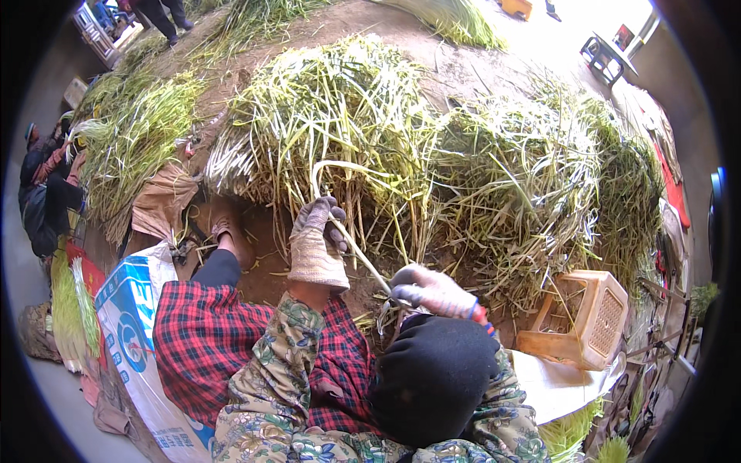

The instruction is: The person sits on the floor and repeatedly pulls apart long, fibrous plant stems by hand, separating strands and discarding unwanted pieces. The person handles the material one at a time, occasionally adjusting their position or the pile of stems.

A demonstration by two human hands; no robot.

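My left hand [318, 246], in a dirty knitted work glove, grips a long pale-green leafy stalk [362, 254]. The stalk's leafy end bends over to the right above the glove, and its pale lower part slants down to the right. My right hand [434, 290], also gloved, has its fingers closed around that lower end. Some limp peeled-looking leaves [386, 317] hang just below those fingers. In front of both hands lies a big heap of similar stalks [341, 110], with white ends bunched at its left side.
An orange plastic stool [599, 324] lies tipped at the right, by a white sheet [541, 382]. A printed sack [136, 335] lies left of my red plaid apron [202, 347]. Another seated person [43, 179] handles stalks at far left; someone's legs [159, 17] show behind.
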